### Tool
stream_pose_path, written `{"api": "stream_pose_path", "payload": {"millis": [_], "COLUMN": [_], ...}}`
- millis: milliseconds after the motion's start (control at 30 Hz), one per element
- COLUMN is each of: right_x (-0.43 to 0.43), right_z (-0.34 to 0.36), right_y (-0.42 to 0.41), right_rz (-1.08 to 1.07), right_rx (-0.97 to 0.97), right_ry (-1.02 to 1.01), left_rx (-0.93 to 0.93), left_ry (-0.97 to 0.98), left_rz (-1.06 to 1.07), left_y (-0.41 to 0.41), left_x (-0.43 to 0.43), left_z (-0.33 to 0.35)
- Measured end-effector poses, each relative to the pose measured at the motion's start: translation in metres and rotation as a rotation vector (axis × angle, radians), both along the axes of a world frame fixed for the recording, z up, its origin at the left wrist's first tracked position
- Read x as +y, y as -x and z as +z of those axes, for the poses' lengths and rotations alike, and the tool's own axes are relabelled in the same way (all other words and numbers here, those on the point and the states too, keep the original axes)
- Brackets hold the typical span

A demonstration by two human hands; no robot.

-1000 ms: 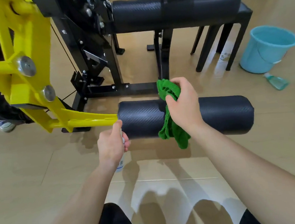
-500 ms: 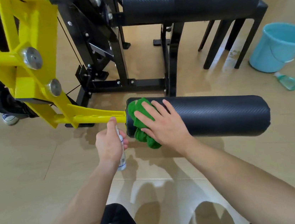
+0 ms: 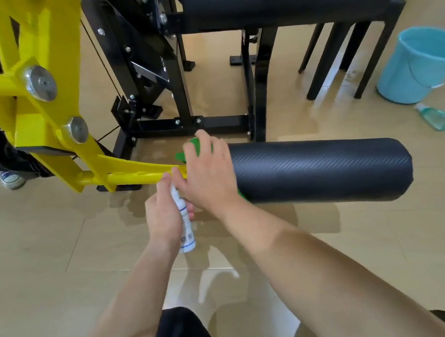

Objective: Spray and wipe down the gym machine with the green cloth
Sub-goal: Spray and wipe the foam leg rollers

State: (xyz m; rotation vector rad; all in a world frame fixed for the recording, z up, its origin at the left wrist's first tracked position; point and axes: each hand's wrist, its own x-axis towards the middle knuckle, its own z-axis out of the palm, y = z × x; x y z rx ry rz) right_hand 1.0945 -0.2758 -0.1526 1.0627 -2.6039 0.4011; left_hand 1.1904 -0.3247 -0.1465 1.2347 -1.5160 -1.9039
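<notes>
- Risk first: the spray bottle [image 3: 184,223] stood upright in the middle of the frame, its nozzle right up against the thumb of the right hand [image 3: 208,173]. A squirt from there looked likely to wet skin rather than the machine.
- Second worry: the green cloth [image 3: 194,145] was bunched at the left end of the lower roller pad [image 3: 322,170]. Nearly all of it was hidden under the palm, with just a green edge peeking out above the fingers. On that rounded end it could slide off and drop to the floor [image 3: 45,260] if the pressure eased.
- Third: the yellow lever arm [image 3: 132,173] met the pad right there, and it looked like a pivoting part, so a hard push might swing it.
- Right hand: the fingers were stretched out and laid flat, pressing the cloth onto the pad end. They were wrapped around nothing, and the thumb reached toward the yellow arm.
- Left hand [image 3: 163,217]: it was curled round the bottle's body, one fingertip up at the nozzle. Whether it was pressing down, I could not tell.
- Off at the right of the frame, a blue bucket [image 3: 421,65] sat on the floor, well apart from the action.
</notes>
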Motion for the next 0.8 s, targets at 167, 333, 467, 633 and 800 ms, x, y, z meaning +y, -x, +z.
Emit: {"api": "stream_pose_path", "payload": {"millis": [167,333,467,633,800], "right_x": [0.055,0.147,0.225,0.163,0.107], "right_z": [-0.024,-0.019,-0.015,-0.015,-0.025], "right_y": [0.02,0.053,0.084,0.063,0.054], "right_rz": [0.203,0.018,-0.23,-0.28,0.074], "right_rx": [0.218,0.192,0.074,0.044,0.151], "right_ry": [-0.052,-0.068,0.013,0.231,0.161], "left_rx": [0.02,0.034,0.032,0.081,0.081], "left_ry": [0.027,0.085,0.151,0.33,0.368], "left_rz": [-0.047,-0.028,-0.005,-0.02,-0.261], "left_y": [0.004,0.013,0.016,0.025,0.047], "left_x": [0.003,0.019,0.028,0.061,0.094], "left_z": [0.003,0.005,0.01,0.01,0.007]}}
